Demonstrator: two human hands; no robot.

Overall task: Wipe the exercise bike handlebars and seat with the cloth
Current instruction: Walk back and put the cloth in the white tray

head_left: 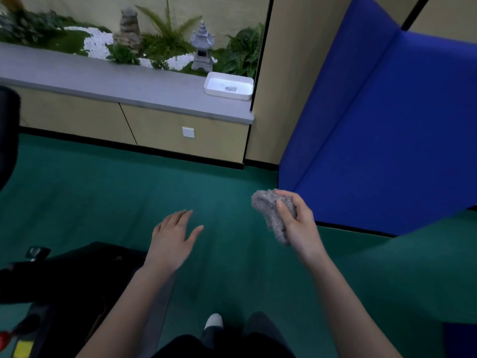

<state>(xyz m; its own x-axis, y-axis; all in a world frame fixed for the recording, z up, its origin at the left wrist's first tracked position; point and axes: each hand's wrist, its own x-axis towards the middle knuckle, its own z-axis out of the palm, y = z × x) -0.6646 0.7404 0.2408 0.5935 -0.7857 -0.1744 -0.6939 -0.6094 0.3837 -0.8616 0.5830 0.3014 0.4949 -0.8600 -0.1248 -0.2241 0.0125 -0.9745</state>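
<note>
The right hand (296, 220) is closed around a grey fluffy cloth (271, 213), bunched in the fingers with the thumb pressed across it; one end pokes out above the knuckles and the other hangs below the palm. The left hand (173, 233) is beside it, apart from it, palm down with the fingers spread and holding nothing, over the green floor (103, 202).

Below and to the left of the left hand sits the dark bulk of the exercise bike (64, 275), too dim to tell seat from frame; neither hand touches it. A black rounded part (7, 135) shows far to the left at the frame edge.

Beyond the hands, a grey ledge (103, 81) tops beige cabinets, with a white tray (228, 86) on its right end. Behind it stand ferns and a small stone lantern (202, 47). A blue padded mat (387, 125) leans just past the right hand. A white shoe (214, 321) shows beneath the forearms.
</note>
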